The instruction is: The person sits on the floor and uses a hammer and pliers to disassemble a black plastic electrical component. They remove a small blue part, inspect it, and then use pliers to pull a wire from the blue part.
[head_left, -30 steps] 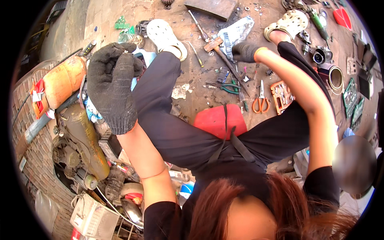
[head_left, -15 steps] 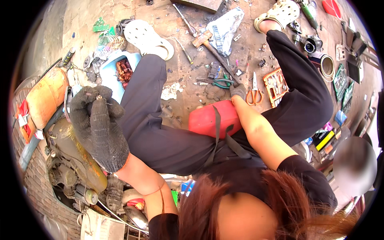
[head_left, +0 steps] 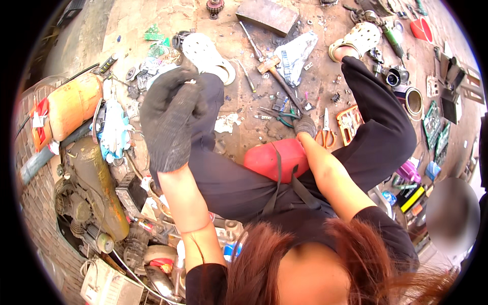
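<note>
Gloved hands [head_left: 306, 126], hammer [head_left: 285, 87], scissors [head_left: 326, 128], red container [head_left: 262, 159] near

Both hands [head_left: 170, 122] were covered by dark knitted gloves [head_left: 305, 125]; a black short-sleeved top [head_left: 389, 236], loose black trousers [head_left: 381, 134] and, farther off, cream perforated clogs [head_left: 202, 55] were worn.

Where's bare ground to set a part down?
Best: beyond the left clog, between the green pieces and the reddish round part. Smaller: between the red container and silver cylinder. Crowded: around the right hand, with hammer, pliers, scissors; also lower left, around the yellow tank.
</note>
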`<state>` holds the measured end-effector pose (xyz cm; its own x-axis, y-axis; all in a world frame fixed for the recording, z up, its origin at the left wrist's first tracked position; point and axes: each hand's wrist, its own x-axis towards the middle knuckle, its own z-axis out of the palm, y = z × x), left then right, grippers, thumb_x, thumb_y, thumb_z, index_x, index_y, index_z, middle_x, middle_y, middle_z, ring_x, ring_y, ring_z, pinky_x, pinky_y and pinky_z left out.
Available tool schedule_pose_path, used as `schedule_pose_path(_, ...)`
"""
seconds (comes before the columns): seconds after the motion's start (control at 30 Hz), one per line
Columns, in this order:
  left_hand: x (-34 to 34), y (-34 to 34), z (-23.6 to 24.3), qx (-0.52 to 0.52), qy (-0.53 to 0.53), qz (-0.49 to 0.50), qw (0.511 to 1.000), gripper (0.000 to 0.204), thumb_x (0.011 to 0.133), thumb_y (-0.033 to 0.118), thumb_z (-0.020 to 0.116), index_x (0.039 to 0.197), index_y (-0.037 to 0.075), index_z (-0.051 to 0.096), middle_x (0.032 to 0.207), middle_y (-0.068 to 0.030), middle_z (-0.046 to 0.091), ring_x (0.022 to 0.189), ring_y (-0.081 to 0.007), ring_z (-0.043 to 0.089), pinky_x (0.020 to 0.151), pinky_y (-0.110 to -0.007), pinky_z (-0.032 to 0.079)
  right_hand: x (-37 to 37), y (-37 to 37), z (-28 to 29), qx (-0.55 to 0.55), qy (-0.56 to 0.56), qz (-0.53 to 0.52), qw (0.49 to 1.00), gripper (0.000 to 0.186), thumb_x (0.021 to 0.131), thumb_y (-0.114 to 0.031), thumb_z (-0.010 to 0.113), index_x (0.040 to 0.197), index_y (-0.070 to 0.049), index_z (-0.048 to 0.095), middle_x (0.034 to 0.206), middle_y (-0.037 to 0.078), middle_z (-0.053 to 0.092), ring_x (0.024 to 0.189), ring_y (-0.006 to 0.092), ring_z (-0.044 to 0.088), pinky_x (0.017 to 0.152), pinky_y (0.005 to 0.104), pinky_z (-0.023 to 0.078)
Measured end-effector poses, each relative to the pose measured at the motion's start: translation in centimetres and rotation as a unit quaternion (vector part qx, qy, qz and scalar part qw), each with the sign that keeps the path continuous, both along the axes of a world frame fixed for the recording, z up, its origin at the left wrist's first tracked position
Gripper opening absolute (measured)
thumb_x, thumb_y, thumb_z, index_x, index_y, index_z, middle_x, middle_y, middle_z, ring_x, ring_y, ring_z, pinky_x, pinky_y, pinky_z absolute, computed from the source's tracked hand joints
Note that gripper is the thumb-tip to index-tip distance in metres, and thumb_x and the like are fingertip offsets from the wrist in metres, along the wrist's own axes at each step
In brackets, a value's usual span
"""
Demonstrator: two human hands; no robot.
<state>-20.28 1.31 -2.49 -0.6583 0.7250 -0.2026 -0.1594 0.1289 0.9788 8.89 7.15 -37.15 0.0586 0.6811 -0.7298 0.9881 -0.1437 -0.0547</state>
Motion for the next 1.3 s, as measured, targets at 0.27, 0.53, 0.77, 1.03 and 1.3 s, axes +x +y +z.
schedule_pose_path(0.27, 0.9, -2.5, -0.1, 0.039, -0.042, 0.027, 0.998, 0.020, 0.084, 0.007, 0.059, 0.101, -0.003, 0.058, 0.072, -0.0036, 0.056, 0.061, -0.0085, 0.050, 0.056, -0.022, 0.040, 2.4, -5.1, 1.7, 0.043, 0.115, 0.038, 0.992, 0.047, 0.075, -0.034, 0.063, 0.111, -0.005, 0.062, 0.109, 0.020, 0.062, 0.105, 0.0337, 0.059, 0.089, 0.0423, 0.047)
schedule_pose_path(0.53, 3.2, -2.1, -0.7, -0.067, 0.013, -0.045, 0.997, 0.017, 0.082, 0.012, 0.062, 0.094, 0.001, 0.058, 0.078, -0.0063, 0.061, 0.064, -0.0139, 0.058, 0.057, -0.027, 0.045, 2.5, -4.7, 4.2, 0.042, 0.106, 0.009, 0.993, 0.046, 0.076, -0.034, 0.063, 0.111, -0.005, 0.062, 0.111, 0.020, 0.061, 0.106, 0.0336, 0.058, 0.090, 0.0417, 0.046)
schedule_pose_path(0.77, 7.5, -0.3, 4.5, -0.333, 0.611, -0.388, 0.604, 0.017, 0.080, 0.012, 0.052, 0.092, 0.004, 0.061, 0.083, -0.0121, 0.063, 0.075, -0.0288, 0.063, 0.067, -0.039, 0.048, 3.7, -1.5, -0.5, -0.011, 0.010, 0.047, 0.999, 0.042, 0.077, -0.026, 0.059, 0.114, -0.007, 0.062, 0.116, 0.020, 0.060, 0.110, 0.0329, 0.057, 0.091, 0.0404, 0.046)
schedule_pose_path(1.03, 12.9, -2.7, 13.6, -0.157, 0.673, -0.489, 0.532, 0.016, 0.080, 0.009, 0.055, 0.094, 0.004, 0.061, 0.083, -0.0112, 0.064, 0.073, -0.0259, 0.063, 0.065, -0.035, 0.049, -0.6, 2.4, 6.3, -0.013, -0.001, 0.260, 0.965, 0.040, 0.078, -0.020, 0.059, 0.114, -0.003, 0.061, 0.112, 0.018, 0.063, 0.100, 0.0318, 0.063, 0.079, 0.0424, 0.051)
schedule_pose_path(1.3, 16.3, -2.2, 14.0, -0.027, 0.648, -0.537, 0.539, 0.016, 0.081, 0.006, 0.059, 0.096, 0.003, 0.062, 0.084, -0.0102, 0.065, 0.072, -0.0230, 0.063, 0.064, -0.032, 0.050, 0.7, 1.4, 15.4, -0.060, 0.169, 0.242, 0.954, 0.030, 0.079, -0.019, 0.058, 0.101, -0.001, 0.066, 0.099, 0.022, 0.065, 0.092, 0.0352, 0.064, 0.080, 0.0424, 0.050)
